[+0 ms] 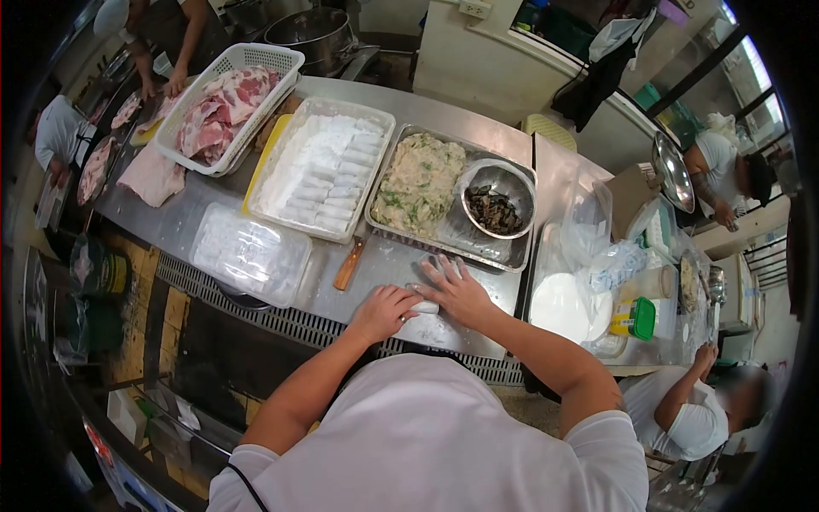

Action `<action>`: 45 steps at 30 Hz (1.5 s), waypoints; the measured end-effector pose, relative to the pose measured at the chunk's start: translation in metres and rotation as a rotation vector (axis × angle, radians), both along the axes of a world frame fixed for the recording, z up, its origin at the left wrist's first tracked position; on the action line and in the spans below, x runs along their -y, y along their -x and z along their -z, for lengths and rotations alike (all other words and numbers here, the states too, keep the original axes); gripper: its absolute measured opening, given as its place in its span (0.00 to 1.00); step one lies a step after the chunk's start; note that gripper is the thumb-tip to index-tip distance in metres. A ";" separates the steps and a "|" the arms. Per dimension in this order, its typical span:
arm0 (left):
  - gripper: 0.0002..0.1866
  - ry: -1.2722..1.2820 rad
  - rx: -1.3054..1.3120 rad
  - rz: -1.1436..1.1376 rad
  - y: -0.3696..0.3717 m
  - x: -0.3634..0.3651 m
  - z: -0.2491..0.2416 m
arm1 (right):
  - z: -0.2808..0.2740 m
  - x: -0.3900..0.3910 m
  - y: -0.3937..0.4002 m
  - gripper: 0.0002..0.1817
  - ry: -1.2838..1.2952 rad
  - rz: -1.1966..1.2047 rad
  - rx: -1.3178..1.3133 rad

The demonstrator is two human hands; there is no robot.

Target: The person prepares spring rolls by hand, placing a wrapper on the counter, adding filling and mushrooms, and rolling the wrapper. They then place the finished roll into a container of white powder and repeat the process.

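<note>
A small white floured roll (pixel 424 307) lies on the steel table (pixel 388 264) in front of me. My left hand (pixel 386 312) has its fingers curled on the roll's left end. Against its right side rests my right hand (pixel 456 292), flour on its outstretched, spread fingers. Beyond them, a white tray (pixel 348 236) holds loose flour and rows of similar rolls. A metal tray (pixel 486 258) contains pale minced filling (pixel 420 183) with green bits, plus a steel bowl (pixel 497 162) of dark chopped pieces (pixel 493 210). A wooden-handled knife (pixel 348 266) has its blade partly hidden by the trays.
A clear plastic lid (pixel 252 254) overhangs the table's front edge. Raw meat fills a white basket (pixel 286 61) at the back left. Plastic bags (pixel 618 264) and a green-lidded tub (pixel 641 318) stand at right. Other people work at left and right.
</note>
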State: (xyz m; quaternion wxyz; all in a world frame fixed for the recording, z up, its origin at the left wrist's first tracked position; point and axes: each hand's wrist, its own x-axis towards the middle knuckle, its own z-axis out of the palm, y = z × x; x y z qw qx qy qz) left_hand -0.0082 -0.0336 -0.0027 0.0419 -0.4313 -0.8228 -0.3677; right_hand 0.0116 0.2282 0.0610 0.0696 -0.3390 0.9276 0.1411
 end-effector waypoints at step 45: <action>0.26 -0.023 0.106 -0.376 0.000 0.026 -0.002 | -0.034 0.059 0.054 0.35 1.018 0.675 0.298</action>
